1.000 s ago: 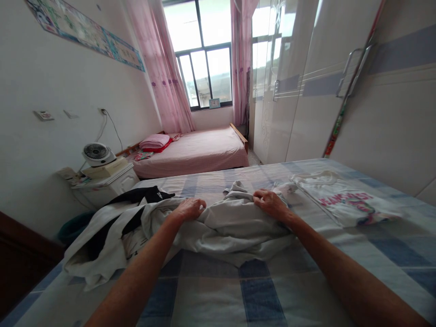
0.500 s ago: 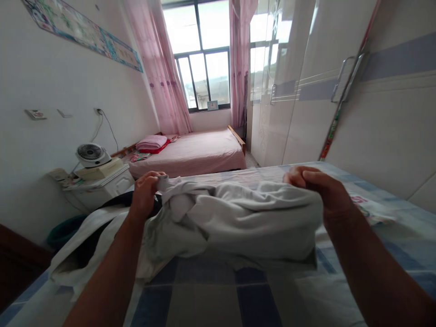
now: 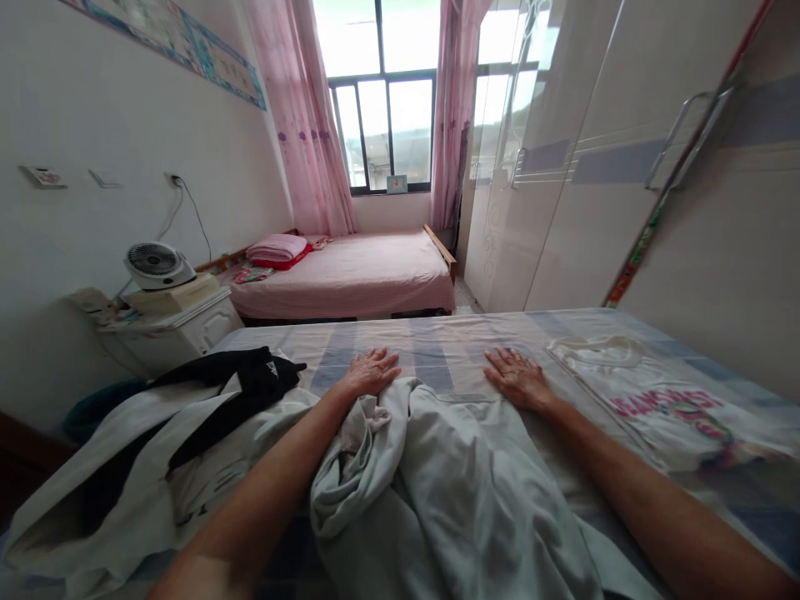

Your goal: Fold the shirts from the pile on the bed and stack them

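Note:
A pale grey garment (image 3: 450, 483) lies crumpled on the blue-checked bed (image 3: 431, 350) in front of me. My left hand (image 3: 372, 371) rests flat on its far left edge, fingers spread. Fingers stretched out, my right hand (image 3: 517, 379) presses flat on the garment's far right edge. Neither hand grips anything. My forearms lie over the cloth.
A white T-shirt with pink print (image 3: 662, 404) lies flat at the right. A heap of black and white clothes (image 3: 187, 417) is at the left. Beyond stand a pink bed (image 3: 356, 279), a white nightstand (image 3: 175, 329) with a fan (image 3: 153, 264), and a wardrobe (image 3: 593, 192) along the right.
Both hands lifted the grey garment by its top edge, then laid it down farther out on the bed. They have let go and now lie flat on it.

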A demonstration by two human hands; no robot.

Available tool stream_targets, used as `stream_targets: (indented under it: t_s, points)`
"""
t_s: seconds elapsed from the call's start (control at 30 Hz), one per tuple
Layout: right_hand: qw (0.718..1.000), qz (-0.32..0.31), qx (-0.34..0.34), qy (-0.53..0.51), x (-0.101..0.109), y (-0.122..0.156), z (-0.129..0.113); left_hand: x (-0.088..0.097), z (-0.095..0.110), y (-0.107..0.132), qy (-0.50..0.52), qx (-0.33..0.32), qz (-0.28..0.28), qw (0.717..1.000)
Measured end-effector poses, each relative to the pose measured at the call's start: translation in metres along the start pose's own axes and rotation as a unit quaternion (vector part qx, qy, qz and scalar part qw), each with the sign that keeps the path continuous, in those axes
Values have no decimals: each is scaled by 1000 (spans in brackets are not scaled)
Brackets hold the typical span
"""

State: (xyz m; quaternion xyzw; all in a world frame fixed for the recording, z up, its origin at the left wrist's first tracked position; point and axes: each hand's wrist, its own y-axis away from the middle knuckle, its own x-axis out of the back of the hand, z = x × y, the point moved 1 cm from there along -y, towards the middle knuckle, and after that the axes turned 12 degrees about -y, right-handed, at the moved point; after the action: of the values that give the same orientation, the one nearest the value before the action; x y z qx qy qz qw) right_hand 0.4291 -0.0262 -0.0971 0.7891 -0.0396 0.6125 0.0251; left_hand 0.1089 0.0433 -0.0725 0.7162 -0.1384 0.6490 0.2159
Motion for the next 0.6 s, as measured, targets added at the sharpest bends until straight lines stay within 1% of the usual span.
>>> stream_targets:
  t_s: [0.2,0.33,0.4,0.47,0.53,0.6]
  points:
    - [1000,15,-23,-5,2,-55,15,-8,-25,-56,2,48,24,999]
    - [999,30,-43,-4,-1,-77,18,-13,-34,-79,6,86,50,995]
    - [998,35,-46,-1,-2,-83,18,-12,-36,-84,11,102,49,994]
    - [998,32,-50,3,-2,-87,19,-6,-36,-82,19,105,44,993]
    - [998,25,-53,7,1,-90,20,4,-34,-75,30,94,40,994]
    - [999,20,-35,8,6,-90,19,16,-33,-60,36,82,39,995]
